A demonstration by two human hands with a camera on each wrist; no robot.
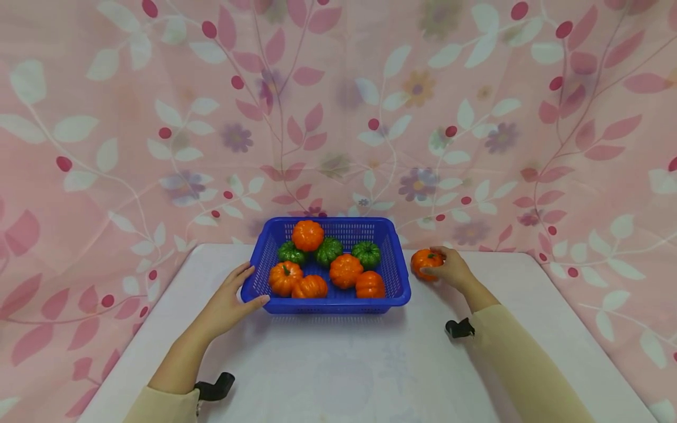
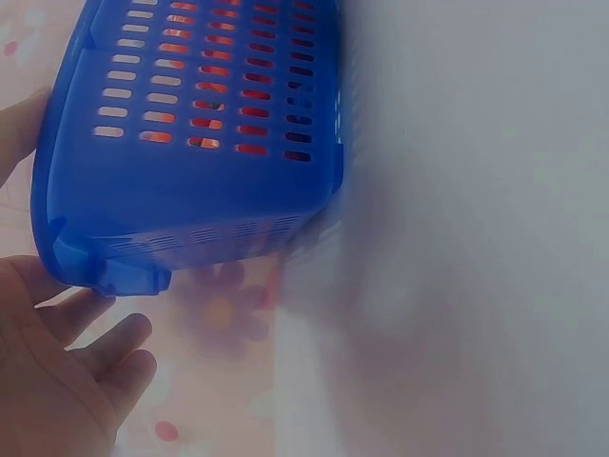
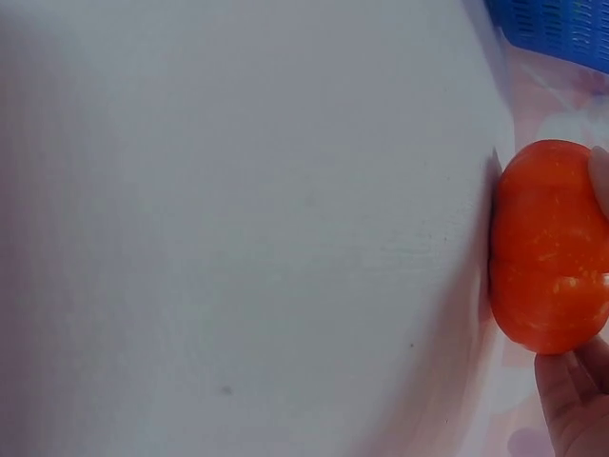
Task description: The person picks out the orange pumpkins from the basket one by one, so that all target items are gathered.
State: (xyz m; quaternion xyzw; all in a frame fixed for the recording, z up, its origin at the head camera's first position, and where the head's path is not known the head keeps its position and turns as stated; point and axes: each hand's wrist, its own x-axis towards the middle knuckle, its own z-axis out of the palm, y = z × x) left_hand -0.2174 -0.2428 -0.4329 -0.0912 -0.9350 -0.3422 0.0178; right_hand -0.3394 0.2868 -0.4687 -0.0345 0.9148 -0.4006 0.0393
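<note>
A blue plastic basket [image 1: 333, 306] stands on the table with several orange toy pumpkins [image 1: 346, 272] and three green ones [image 1: 367, 254] inside. My left hand [image 1: 224, 308] is at the basket's left end, fingers spread and fairly straight, with thumb and fingertips right at the rim. In the left wrist view, that hand [image 2: 57, 371] reaches along the basket's corner [image 2: 105, 267]. Right of the basket, my right hand [image 1: 453, 271] grips another orange pumpkin [image 1: 425, 265], thumb and fingers on its sides. The right wrist view shows this pumpkin [image 3: 547, 248] low at the tabletop.
The white table [image 1: 338, 364] reaches back to a pink floral cloth [image 1: 338, 117] hanging behind it. Black wrist-camera mounts [image 1: 215, 388] stick out beside both sleeves. One orange pumpkin [image 1: 308, 236] sits higher than the others at the basket's back.
</note>
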